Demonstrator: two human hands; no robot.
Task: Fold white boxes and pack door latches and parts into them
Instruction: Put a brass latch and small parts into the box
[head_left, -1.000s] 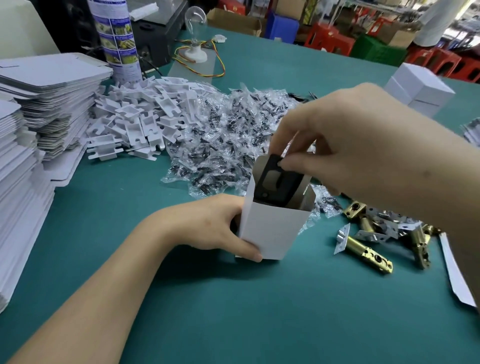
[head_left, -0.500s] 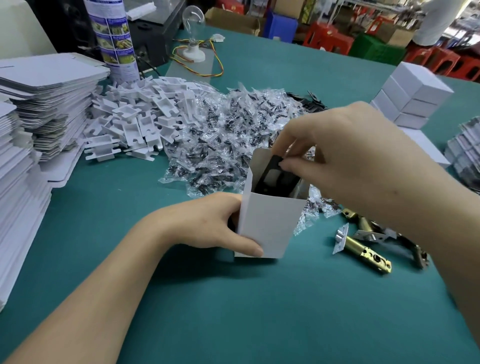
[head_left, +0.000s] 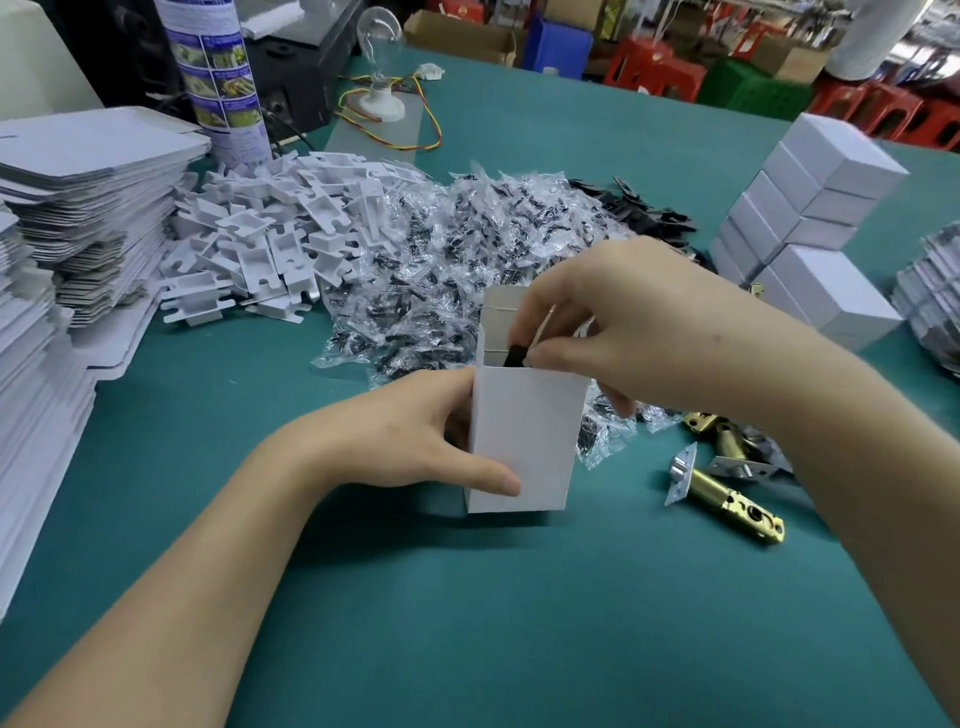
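Observation:
A white box (head_left: 524, 441) stands upright on the green table (head_left: 519, 623), top open, rear flap raised. My left hand (head_left: 410, 436) grips its left side, thumb across the front. My right hand (head_left: 623, 332) is over the opening and pinches a black part (head_left: 515, 355), most of which is sunk inside the box. A brass door latch (head_left: 727, 499) lies on the table to the right of the box, with more latches (head_left: 727, 441) behind it, partly hidden by my right forearm.
Flat box blanks (head_left: 78, 208) are stacked at the left. White cardboard inserts (head_left: 270, 234), bagged screws (head_left: 457, 260) and black plates (head_left: 644, 208) are heaped behind the box. Folded white boxes (head_left: 815, 218) are stacked at the right. A lamp bulb (head_left: 382, 67) stands at the back.
The black part has sunk deeper into the box under my right hand's fingers. The box now stands more upright. My left hand keeps its grip.

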